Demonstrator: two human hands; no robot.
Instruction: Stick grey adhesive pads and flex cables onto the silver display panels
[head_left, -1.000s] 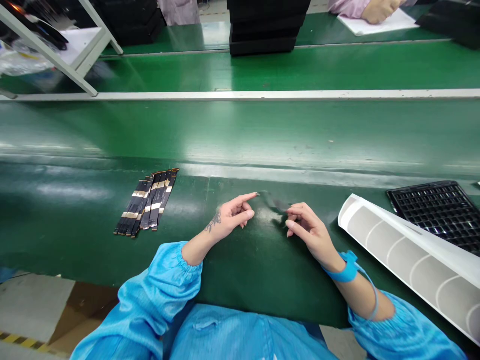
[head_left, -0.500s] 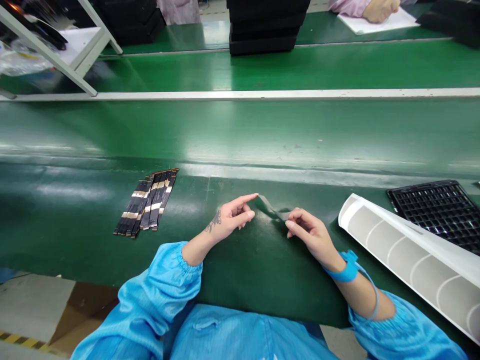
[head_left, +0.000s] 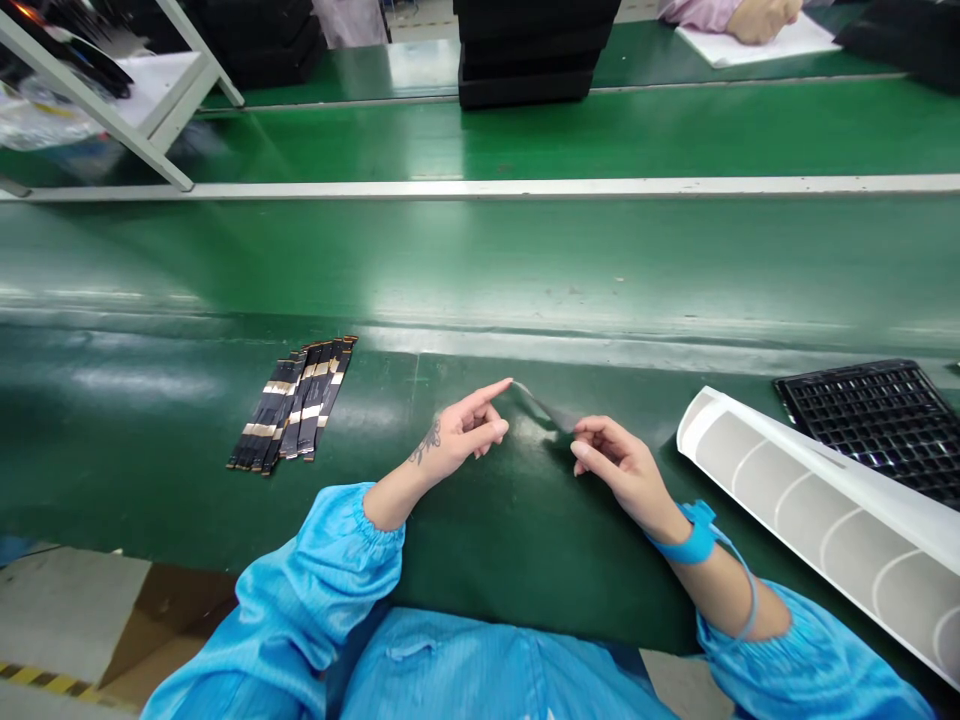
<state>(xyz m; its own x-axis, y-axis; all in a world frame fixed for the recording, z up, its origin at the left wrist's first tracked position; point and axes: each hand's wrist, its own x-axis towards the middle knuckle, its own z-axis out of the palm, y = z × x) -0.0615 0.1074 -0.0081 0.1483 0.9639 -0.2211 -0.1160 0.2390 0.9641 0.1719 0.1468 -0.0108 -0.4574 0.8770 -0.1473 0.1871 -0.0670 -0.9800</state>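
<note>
A thin, clear strip of film [head_left: 541, 405] stretches between my two hands just above the green bench [head_left: 480, 280]. My left hand [head_left: 465, 432] touches its left end with the index finger stretched out and the other fingers curled. My right hand [head_left: 611, 455] pinches the strip's right end between thumb and fingers; a blue wrist strap [head_left: 694, 535] circles that wrist. To the left, apart from both hands, lies a fanned pile of several black flex strips with gold bands [head_left: 296, 400].
A long white backing sheet with grey curved sections [head_left: 817, 510] lies at the right, beside a black gridded tray [head_left: 874, 420]. Stacked black trays [head_left: 532, 50] stand at the back. Another person's hand [head_left: 757, 18] rests on white paper far right. A white frame leg [head_left: 97, 100] slants at far left.
The clear strip has come up between my hands. My left index finger has risen slightly with its end; my right hand has barely moved.
</note>
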